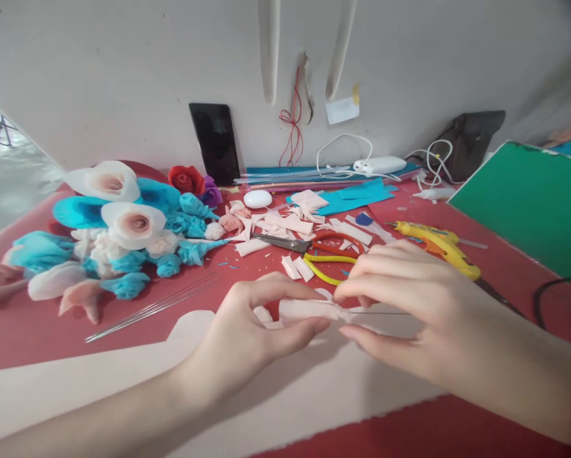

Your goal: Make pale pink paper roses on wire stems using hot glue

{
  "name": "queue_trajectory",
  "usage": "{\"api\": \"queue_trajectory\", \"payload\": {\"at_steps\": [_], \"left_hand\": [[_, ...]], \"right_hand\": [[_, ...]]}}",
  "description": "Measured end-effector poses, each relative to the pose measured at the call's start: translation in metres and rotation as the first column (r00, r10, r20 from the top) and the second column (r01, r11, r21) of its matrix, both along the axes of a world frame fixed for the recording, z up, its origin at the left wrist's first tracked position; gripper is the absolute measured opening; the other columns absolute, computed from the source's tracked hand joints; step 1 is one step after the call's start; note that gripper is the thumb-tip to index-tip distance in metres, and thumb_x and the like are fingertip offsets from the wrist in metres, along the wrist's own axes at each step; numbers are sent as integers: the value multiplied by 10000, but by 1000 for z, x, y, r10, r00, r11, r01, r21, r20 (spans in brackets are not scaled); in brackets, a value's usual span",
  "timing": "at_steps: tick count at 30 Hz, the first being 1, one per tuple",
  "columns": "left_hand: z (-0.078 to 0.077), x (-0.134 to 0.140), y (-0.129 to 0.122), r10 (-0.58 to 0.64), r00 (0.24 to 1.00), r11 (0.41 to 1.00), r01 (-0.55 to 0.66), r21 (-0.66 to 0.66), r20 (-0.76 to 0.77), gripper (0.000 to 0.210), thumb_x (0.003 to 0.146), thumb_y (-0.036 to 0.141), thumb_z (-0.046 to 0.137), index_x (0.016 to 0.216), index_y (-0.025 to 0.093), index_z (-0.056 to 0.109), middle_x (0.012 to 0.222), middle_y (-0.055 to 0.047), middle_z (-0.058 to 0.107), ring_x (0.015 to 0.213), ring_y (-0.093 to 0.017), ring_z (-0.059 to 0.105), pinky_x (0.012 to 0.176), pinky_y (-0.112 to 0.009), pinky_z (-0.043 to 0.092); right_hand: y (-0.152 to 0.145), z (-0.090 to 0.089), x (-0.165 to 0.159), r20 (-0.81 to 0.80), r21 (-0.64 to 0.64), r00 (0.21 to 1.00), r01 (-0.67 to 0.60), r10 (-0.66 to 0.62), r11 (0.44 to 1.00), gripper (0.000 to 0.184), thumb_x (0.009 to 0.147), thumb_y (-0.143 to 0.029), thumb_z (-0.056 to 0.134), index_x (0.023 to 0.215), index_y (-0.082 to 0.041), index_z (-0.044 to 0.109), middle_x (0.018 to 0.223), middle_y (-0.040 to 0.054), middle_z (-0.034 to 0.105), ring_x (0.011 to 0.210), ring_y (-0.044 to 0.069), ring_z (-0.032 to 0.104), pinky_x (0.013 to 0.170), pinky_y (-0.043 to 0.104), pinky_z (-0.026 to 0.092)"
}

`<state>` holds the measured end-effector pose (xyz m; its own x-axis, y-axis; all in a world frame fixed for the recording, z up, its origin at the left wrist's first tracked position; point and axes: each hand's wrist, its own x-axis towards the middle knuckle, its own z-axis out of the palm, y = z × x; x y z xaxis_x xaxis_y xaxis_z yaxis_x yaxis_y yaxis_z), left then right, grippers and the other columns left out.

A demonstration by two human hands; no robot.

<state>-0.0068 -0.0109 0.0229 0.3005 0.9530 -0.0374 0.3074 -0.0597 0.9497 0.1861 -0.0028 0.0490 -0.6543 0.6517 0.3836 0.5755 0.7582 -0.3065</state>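
My left hand (256, 324) and my right hand (400, 299) meet over the red table (37, 331), near its front. Between their fingertips they pinch a small rolled piece of pale pink crepe paper (309, 310) wound around a thin metal wire (385, 313). The wire sticks out to the right under my right fingers. My left thumb and fingers clasp the roll's left end, my right thumb and forefinger its right end. A sheet of pale pink paper (275, 394) lies beneath both hands.
Finished blue, white and pink paper flowers (123, 235) are heaped at the left, with spare wires (151, 308) beside them. Scissors (314, 245), pink paper scraps (285, 222) and a yellow glue gun (438, 245) lie behind my hands. A green board (528, 203) stands at right, a dark phone (216, 143) leans on the wall.
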Motion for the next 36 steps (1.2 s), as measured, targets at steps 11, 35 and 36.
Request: {"api": "queue_trajectory", "payload": {"at_steps": [11, 35, 36], "left_hand": [[-8, -1, -3, 3, 1000, 1000, -3, 12, -5, 77, 709, 253, 699, 771, 228, 737, 780, 20, 720, 729, -145, 644, 645, -200, 472], [-19, -1, -2, 3, 998, 999, 0, 51, -70, 115, 720, 308, 687, 791, 240, 746, 754, 10, 698, 705, -155, 605, 613, -225, 450], [-20, 0, -2, 0, 998, 999, 3, 48, -62, 114, 721, 304, 686, 793, 238, 746, 760, 9, 701, 713, -155, 607, 622, -227, 450]], "right_hand": [[-3, -3, -6, -112, -83, 993, 15, -24, 996, 102, 790, -75, 572, 736, -160, 583, 682, -36, 576, 673, 89, 502, 673, 237, 384], [1, -14, -8, -6, 0, 996, 88, -88, 996, 100, 769, -81, 559, 720, -162, 592, 655, -23, 535, 610, 97, 486, 583, 225, 375], [2, -14, -8, -3, -2, 996, 85, -85, 996, 101, 770, -83, 558, 716, -163, 590, 655, -25, 533, 605, 95, 486, 578, 223, 375]]}}
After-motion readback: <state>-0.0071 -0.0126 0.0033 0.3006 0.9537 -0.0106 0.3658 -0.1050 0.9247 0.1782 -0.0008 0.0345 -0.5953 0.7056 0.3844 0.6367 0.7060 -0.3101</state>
